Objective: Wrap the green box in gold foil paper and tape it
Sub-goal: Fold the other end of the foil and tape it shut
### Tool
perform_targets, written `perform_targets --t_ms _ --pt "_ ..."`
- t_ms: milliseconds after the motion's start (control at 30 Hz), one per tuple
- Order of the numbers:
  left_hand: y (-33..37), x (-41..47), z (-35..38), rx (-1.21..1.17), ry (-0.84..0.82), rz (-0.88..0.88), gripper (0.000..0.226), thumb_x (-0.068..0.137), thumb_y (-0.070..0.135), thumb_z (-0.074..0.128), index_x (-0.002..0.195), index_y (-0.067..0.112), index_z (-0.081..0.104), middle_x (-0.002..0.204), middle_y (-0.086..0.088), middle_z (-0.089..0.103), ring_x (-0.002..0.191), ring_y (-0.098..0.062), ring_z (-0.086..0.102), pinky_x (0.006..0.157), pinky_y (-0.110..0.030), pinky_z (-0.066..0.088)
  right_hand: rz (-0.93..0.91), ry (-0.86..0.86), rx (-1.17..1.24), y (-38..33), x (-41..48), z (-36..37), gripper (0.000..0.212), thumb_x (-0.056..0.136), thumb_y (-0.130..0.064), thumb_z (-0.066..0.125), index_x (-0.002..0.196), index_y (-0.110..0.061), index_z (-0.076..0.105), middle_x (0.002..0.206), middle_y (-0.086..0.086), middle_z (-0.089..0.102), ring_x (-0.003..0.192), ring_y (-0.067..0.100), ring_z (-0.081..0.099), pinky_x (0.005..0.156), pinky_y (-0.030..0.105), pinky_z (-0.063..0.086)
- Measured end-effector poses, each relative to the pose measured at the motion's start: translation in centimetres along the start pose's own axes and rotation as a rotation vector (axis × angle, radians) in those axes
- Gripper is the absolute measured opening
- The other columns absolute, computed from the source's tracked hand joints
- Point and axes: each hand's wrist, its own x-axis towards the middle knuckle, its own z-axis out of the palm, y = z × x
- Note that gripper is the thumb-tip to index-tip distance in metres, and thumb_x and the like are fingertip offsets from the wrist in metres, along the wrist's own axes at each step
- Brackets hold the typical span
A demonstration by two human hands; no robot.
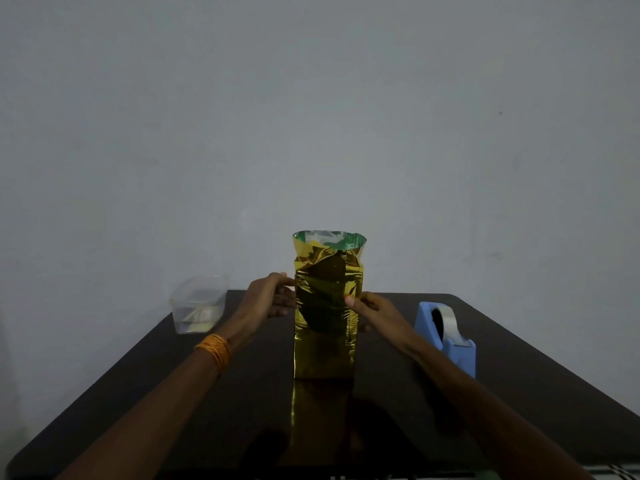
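Dark surface carries all items. Gold foil paper stands upright as a tube at centre, its top end open and crumpled with a green tint inside; the green box itself is not directly visible. Blue tape dispenser at right, apart from the foil. Clear container far left. Left grip clasps the foil's left side. Right grip pinches the right edge, thumb on the near face. Orange bangles on left wrist.
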Motion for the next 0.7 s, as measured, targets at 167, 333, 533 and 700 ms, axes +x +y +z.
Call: perform_targets --t_ms 167,333,533,700 --pt "1.1 1.3 -0.4 0.274 0.098 0.41 0.054 0.093 -0.009 0.047 0.135 0.025 0.051 0.116 -0.005 0.06 0.105 -0.017 0.062 0.075 -0.023 0.054 0.012 -0.019 -0.007 -0.8 -0.3 -0.3 0.061 0.084 -0.067 0.06 0.123 -0.021 0.057 0.118 -0.006 0.062 0.106 0.004 0.059 0.07 0.013 0.051" --pt "5.1 2.6 -0.2 0.53 0.007 0.634 0.077 0.078 -0.021 0.046 0.138 0.026 0.051 0.14 -0.003 0.043 0.126 -0.013 0.042 0.091 -0.024 0.046 0.044 -0.051 0.122 -0.2 0.1 -0.6 0.059 0.085 -0.025 0.075 0.132 -0.031 0.039 0.124 -0.014 0.058 0.117 0.007 0.058 0.085 0.017 0.05" --pt "8.3 5.6 -0.1 0.987 -0.099 0.676 0.035 0.073 -0.014 0.064 0.088 0.018 0.07 0.142 -0.003 0.049 0.135 -0.023 0.036 0.108 -0.037 0.035 0.016 -0.058 0.115 0.7 0.5 -0.6 0.069 0.074 -0.016 0.085 0.129 -0.025 0.045 0.126 -0.004 0.058 0.117 0.016 0.059 0.083 0.017 0.053" --pt "10.6 6.7 -0.2 1.138 -0.08 0.733 0.021 0.079 -0.002 0.07 0.07 0.016 0.072 0.13 -0.001 0.06 0.125 -0.021 0.045 0.098 -0.037 0.043 0.027 -0.095 0.102 0.4 0.8 -1.0 0.063 0.079 -0.008 0.079 0.122 -0.033 0.04 0.118 -0.015 0.052 0.103 0.002 0.057 0.075 0.011 0.051"
